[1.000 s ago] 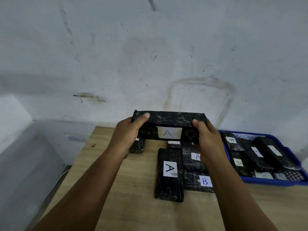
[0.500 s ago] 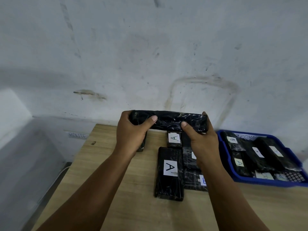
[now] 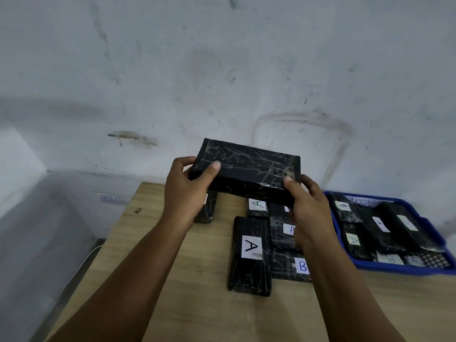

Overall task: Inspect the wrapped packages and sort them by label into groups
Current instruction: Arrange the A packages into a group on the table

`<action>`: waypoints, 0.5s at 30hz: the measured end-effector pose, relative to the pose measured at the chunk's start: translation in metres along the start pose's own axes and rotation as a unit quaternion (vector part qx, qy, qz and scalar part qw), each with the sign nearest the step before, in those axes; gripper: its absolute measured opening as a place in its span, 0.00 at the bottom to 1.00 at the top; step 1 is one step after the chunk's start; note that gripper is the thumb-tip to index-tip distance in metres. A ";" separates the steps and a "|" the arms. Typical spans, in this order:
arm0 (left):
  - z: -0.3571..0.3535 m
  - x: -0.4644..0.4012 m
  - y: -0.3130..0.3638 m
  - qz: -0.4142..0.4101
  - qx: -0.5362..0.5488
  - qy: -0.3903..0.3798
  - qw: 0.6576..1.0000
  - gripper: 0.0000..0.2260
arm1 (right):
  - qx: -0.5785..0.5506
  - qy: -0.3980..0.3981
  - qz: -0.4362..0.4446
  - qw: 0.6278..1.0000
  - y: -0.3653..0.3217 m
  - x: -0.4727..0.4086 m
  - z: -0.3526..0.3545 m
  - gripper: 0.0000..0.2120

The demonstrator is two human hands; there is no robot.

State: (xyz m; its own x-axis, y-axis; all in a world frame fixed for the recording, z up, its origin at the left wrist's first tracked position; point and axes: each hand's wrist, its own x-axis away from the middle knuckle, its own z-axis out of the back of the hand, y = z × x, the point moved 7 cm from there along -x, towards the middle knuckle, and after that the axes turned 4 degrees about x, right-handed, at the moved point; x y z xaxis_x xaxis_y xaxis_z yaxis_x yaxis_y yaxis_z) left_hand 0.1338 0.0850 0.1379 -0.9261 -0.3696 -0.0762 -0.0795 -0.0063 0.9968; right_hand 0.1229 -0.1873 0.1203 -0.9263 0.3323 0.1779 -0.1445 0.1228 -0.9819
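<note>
A scuffed, whitewashed wall (image 3: 246, 70) fills most of the view, marked with grey streaks and a faint curved stain. A light wood-grain surface (image 3: 197, 312) stands against it. A small paper tag reading "ROUTE" (image 3: 114, 199) is stuck low on the wall, left of the surface. Lighting is dim and even.

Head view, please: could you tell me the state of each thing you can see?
Held package: lifted above the table, no label showing.
Left hand: grips its left end.
Right hand: grips its right end.
Front A package: flat on the table, label up.
Blue tray: holds labelled packages.
</note>
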 end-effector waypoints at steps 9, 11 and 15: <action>0.005 -0.009 -0.016 0.073 -0.053 -0.088 0.992 0.45 | 0.070 -0.067 0.016 0.995 -0.005 0.004 0.000 0.05; 0.004 -0.009 -0.012 0.067 -0.067 -0.109 0.989 0.41 | 0.076 -0.066 0.017 0.995 -0.005 0.006 -0.002 0.11; -0.003 -0.007 -0.005 0.054 -0.076 -0.128 0.987 0.24 | 0.061 -0.069 0.020 0.996 0.000 0.006 -0.006 0.12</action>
State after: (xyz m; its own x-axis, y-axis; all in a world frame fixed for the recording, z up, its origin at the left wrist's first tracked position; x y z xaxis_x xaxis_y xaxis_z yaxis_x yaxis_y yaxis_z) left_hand 0.1418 0.0846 0.1337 -0.9907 -0.1280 0.0467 0.0630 -0.1260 0.9900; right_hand 0.1198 -0.1797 0.1216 -0.9699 0.2018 0.1367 -0.1405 -0.0045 -0.9901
